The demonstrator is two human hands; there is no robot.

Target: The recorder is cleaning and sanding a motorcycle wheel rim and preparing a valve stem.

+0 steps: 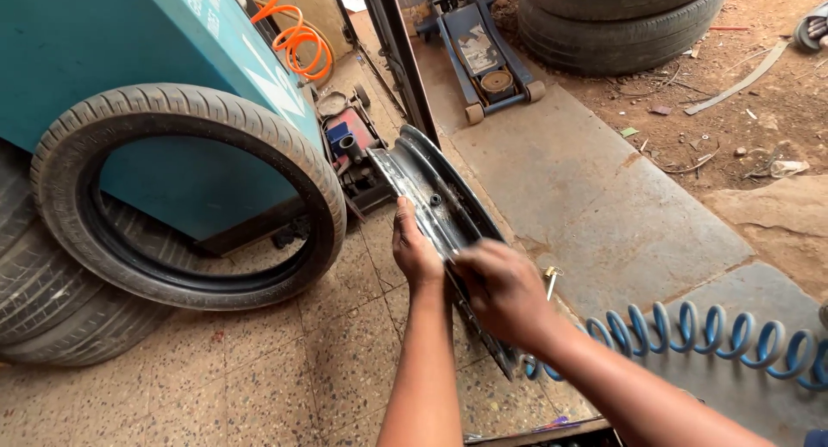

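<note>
Bare rim (pixel 435 207) stands on edge, tyre (pixel 185 192) already off and apart; left hand (pixel 414 253) clamps its edge, right hand (pixel 502 292) blurred, fingers' state indeterminable.

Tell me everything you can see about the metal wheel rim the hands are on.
The rim is a bare wheel rim of dark grey, dull metal, with no tyre on it. It stands on edge on the speckled tile floor, seen nearly side-on, so its grooved inner channel shows, with a small hole in it. The left hand grips its near edge; the right hand, blurred, is against it lower down. A blue coiled hose lies beside its base.
</note>
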